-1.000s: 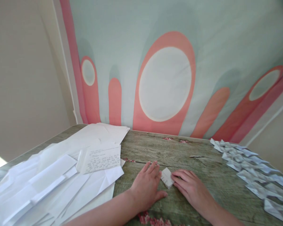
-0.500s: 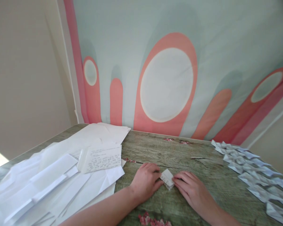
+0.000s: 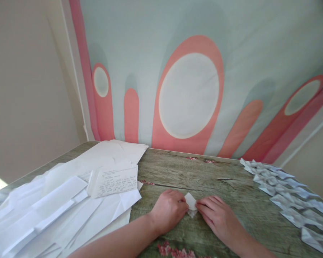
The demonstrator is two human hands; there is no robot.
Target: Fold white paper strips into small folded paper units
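Note:
Between my hands, low in the middle of the head view, is a small folded piece of white paper (image 3: 190, 201) with a pointed top. My left hand (image 3: 170, 209) is closed on its left side, the curled fingers covering part of it. From the right, my right hand (image 3: 214, 212) pinches the opposite edge between thumb and fingers. A lower flap of the paper shows beneath the fold. The paper is at the wood-patterned table top (image 3: 177, 172); whether it rests fully on it I cannot tell.
Left of my arm lies a spread pile of white sheets (image 3: 83, 211), with a handwritten sheet (image 3: 117, 181) on top. Rows of folded paper pieces (image 3: 290, 200) line the table's right side. A patterned wall covering (image 3: 188, 96) rises behind the table's far edge.
My left hand has shifted slightly right and its fingers have curled further over the folded paper, hiding more of it. My right hand keeps its pinch. The view has shifted slightly.

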